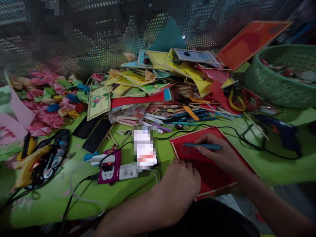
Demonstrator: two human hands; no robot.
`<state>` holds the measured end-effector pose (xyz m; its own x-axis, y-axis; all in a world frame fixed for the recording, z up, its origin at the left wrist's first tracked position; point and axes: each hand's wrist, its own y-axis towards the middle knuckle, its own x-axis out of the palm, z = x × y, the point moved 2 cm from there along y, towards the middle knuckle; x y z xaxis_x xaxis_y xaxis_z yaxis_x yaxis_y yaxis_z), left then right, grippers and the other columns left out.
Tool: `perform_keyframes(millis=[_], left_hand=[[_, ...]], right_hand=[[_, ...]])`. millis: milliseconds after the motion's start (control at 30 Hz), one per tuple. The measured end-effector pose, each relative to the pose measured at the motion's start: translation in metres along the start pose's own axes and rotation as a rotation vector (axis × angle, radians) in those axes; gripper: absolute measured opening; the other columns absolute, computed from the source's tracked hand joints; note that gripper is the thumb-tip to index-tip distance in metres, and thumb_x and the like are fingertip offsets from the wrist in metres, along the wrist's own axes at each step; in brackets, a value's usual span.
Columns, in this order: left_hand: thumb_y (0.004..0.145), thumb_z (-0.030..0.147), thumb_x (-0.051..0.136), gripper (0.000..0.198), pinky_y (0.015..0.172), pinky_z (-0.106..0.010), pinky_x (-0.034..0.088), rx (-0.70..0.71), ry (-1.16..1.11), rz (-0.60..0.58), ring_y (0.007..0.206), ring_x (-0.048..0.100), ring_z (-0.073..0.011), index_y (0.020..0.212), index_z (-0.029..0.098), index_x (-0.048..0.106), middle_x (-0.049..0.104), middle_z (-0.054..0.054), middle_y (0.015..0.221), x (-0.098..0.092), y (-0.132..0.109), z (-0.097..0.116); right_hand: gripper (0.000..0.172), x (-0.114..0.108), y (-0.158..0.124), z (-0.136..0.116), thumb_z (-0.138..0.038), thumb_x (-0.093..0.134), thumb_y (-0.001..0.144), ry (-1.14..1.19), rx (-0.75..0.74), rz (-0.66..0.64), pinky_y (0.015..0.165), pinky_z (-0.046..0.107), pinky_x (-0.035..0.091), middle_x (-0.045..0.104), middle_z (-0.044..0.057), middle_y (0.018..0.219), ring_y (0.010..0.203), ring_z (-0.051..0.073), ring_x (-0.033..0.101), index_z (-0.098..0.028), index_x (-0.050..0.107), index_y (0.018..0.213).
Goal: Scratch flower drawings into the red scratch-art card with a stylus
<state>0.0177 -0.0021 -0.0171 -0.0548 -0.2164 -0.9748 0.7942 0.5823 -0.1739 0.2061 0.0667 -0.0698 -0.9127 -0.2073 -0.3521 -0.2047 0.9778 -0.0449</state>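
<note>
A red card (212, 174) with a pale wooden edge lies on the green table (49, 200) in front of me. My right hand (222, 154) is closed round a blue pen (202, 146) whose tip touches the card's upper left part, where a drawn outline shows. My left hand (181, 182) rests on the card's left edge with its fingers curled down, pressing the card.
A heap of coloured cards and sticks (172, 82) fills the middle back. Paper flowers (49, 98) lie at the left, a green basket (283, 75) at the right. A blue glue gun (283, 131), its black cable, two phones (93, 131) and a power strip (113, 168) surround the card.
</note>
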Motion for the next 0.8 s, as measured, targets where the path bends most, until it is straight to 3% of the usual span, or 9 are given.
perform_keyframes(millis=[567,800], left_hand=[[0.093,0.016,0.057,0.023,0.086,-0.042,0.058,-0.003,-0.022,-0.04,0.101,0.072,-0.0282,0.112,0.007,0.067,0.074,-0.017,0.115,-0.0009,0.0013,-0.0002],[0.092,0.018,0.059,0.026,0.087,-0.043,0.058,0.001,-0.008,0.009,0.104,0.072,-0.0294,0.114,0.007,0.067,0.073,-0.019,0.119,0.0041,-0.0004,-0.0001]], right_hand=[[0.017,0.0014,-0.0005,0.0067,-0.039,0.075,0.087,-0.058,-0.043,0.011,0.064,0.031,0.052,0.073,0.002,0.08,0.071,0.02,0.065,-0.023,0.071,0.09],[0.012,0.0024,-0.0001,0.0027,-0.035,0.073,0.088,-0.074,-0.055,0.021,0.062,0.03,0.05,0.071,0.001,0.078,0.068,0.019,0.064,-0.024,0.07,0.09]])
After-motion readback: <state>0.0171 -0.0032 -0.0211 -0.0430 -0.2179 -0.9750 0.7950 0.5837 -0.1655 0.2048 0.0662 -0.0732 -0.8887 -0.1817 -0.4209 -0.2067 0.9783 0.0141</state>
